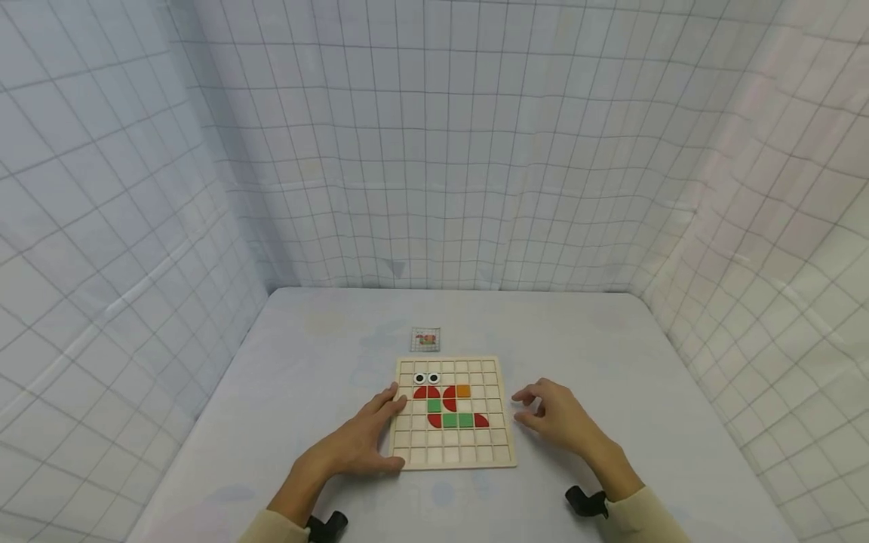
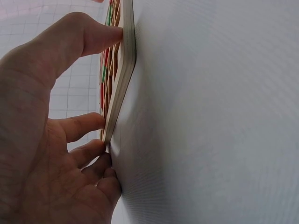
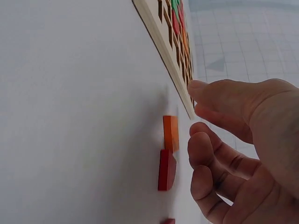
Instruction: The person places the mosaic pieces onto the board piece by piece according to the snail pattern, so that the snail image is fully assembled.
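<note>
A wooden grid board [image 1: 498,458] lies flat on the table. Set in its cells are two eye tiles [image 1: 419,378], red quarter-round tiles [image 1: 451,400], green square tiles [image 1: 434,406] and an orange square tile [image 1: 463,391]. My left hand [image 1: 356,446] touches the board's left side, thumb at the near corner and fingers spread along the edge. Just right of the board hovers my right hand [image 1: 560,416], its fingers loosely bent around nothing. Below it, the right wrist view shows an orange block [image 3: 170,134], a red block [image 3: 167,170] and part of another red piece [image 3: 169,221].
Beyond the board lies a small picture card [image 1: 425,339] showing a coloured figure on a grid. The white table [image 1: 577,324] is enclosed by white grid-patterned curtains [image 1: 434,151] at the back and both sides.
</note>
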